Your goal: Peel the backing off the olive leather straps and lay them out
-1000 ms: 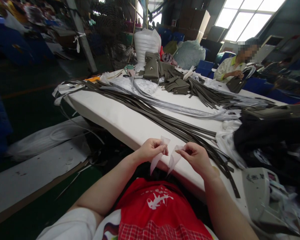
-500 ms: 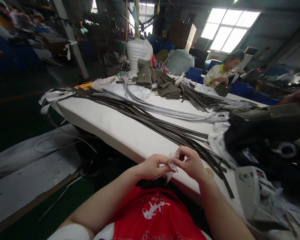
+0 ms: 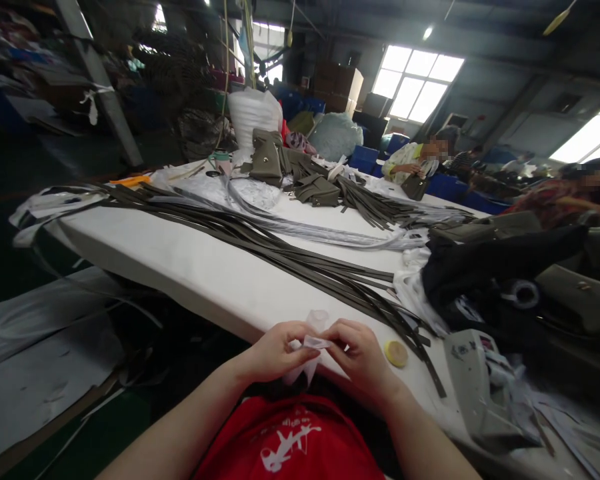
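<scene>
A white table spans the view, a bundle of long dark straps running beside its near edge from the left corner toward the right. Olive-grey bags sit by the table's far edge, near a co-worker who holds a dark bag. A grey dispenser, possibly for tape, stands at the near right, with a yellow roll between it and the hands. At the near edge, above a red apron, the left hand and right hand meet, fingertips of both pinching a thin, translucent white strip between them, its ends sticking out above and below.
</scene>
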The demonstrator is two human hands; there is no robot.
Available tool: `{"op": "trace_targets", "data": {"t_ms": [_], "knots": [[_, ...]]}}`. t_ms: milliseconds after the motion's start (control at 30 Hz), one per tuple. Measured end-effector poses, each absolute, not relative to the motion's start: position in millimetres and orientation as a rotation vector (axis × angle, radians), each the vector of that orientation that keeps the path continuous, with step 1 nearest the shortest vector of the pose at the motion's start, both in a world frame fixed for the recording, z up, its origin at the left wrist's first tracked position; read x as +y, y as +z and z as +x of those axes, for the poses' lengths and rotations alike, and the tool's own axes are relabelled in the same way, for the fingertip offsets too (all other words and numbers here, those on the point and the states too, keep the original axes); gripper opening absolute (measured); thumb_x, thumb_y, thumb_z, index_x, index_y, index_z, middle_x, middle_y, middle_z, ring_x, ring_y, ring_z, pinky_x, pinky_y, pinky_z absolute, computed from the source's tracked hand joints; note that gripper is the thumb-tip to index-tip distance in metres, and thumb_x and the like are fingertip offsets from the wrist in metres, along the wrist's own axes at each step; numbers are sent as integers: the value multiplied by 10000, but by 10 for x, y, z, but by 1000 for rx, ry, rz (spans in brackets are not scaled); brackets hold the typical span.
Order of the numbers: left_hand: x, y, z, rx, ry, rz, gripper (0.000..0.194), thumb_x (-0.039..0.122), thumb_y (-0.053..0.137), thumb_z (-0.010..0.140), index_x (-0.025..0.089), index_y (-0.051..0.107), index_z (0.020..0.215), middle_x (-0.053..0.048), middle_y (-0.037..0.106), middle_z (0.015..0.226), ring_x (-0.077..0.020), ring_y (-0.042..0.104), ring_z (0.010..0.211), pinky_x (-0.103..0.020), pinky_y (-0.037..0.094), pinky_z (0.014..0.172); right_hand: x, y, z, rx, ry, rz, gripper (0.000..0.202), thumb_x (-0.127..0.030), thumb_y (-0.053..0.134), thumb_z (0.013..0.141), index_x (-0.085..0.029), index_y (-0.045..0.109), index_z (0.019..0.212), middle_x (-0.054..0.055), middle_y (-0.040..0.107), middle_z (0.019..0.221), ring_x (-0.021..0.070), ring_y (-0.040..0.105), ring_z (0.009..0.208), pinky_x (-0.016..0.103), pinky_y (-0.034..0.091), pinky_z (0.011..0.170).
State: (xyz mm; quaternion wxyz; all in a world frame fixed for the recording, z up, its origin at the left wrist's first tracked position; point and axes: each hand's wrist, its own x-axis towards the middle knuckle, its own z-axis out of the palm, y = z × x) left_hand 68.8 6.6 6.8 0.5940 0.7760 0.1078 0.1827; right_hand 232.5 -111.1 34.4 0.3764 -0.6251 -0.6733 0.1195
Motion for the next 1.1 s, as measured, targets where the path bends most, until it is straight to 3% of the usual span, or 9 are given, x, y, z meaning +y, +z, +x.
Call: {"op": "trace_targets", "data": {"t_ms": [100, 267, 467, 567, 667, 800, 900, 1000, 1100], "knots": [[70, 88, 683, 240, 414, 1790, 271, 374, 629, 878, 153, 736, 992, -86, 725, 975, -200, 647, 901, -267, 496, 813, -1070, 333, 2338, -1725, 308, -1575, 183, -250, 592, 886, -221, 623, 708, 6, 651, 661, 136, 566, 589, 251, 411, 580], [81, 77, 705, 245, 373, 1824, 334, 351, 513, 941, 155, 715, 763, -31, 665, 751, -150, 603, 725, -233, 472, 716, -946, 284, 2358, -1696, 303, -1569, 244, -287, 606, 861, -213, 540, 638, -13, 578, 587, 119, 492, 538, 238, 365, 541], [110, -28, 721, 333, 414, 1805, 298, 310, 505, 930, 148, 689, 761, -24, 641, 780, -142, 577, 740, -228, 458, 726, -737, 136, 2379, -1620, 484, -1576, 362, -400, 659, 823, -203, 460, 593, -42, 489, 541, 95, 414, 508, 219, 321, 499], [150, -120, 701, 415, 399, 1760, 293, 307, 498, 932, 140, 699, 799, -37, 648, 817, -147, 592, 764, -230, 460, 728, -604, 69, 2600, -1702, 532, -1632, 325, -417, 588, 875, -197, 527, 645, -19, 559, 600, 113, 484, 566, 225, 375, 553], [209, -228, 653, 502, 381, 1724, 311, 356, 516, 926, 136, 709, 821, -51, 646, 845, -156, 594, 778, -239, 466, 726, -465, -9, 3080, -1654, 324, -2101, 270, -426, 540, 911, -205, 608, 772, 7, 638, 734, 141, 573, 680, 242, 426, 656], [270, -311, 605, 554, 357, 1669, 366, 425, 522, 914, 128, 708, 807, -54, 629, 823, -153, 579, 729, -240, 465, 677, -383, -180, 3768, -1411, 63, -2605, 200, -334, 582, 877, -169, 634, 977, 111, 671, 993, 244, 620, 935, 325, 438, 808], [276, -300, 611, 542, 367, 1678, 343, 402, 532, 904, 134, 708, 783, -46, 629, 804, -150, 573, 733, -238, 457, 691, -402, -319, 4042, -1362, 70, -2720, 237, -263, 644, 811, -112, 651, 994, 197, 652, 1066, 314, 590, 1077, 370, 421, 884], [265, -273, 621, 538, 377, 1676, 331, 397, 541, 896, 136, 708, 779, -40, 627, 792, -145, 567, 726, -236, 454, 693, -422, -356, 4172, -1374, 182, -2768, 137, -205, 603, 820, -106, 679, 876, 220, 675, 1018, 321, 618, 1050, 379, 423, 885], [260, -268, 609, 546, 377, 1668, 333, 406, 551, 889, 135, 712, 782, -41, 634, 800, -143, 569, 722, -236, 457, 692, -425, -223, 4317, -1359, 324, -2749, 182, -201, 498, 886, -124, 661, 914, 199, 697, 1021, 273, 660, 942, 353, 447, 812]]}}
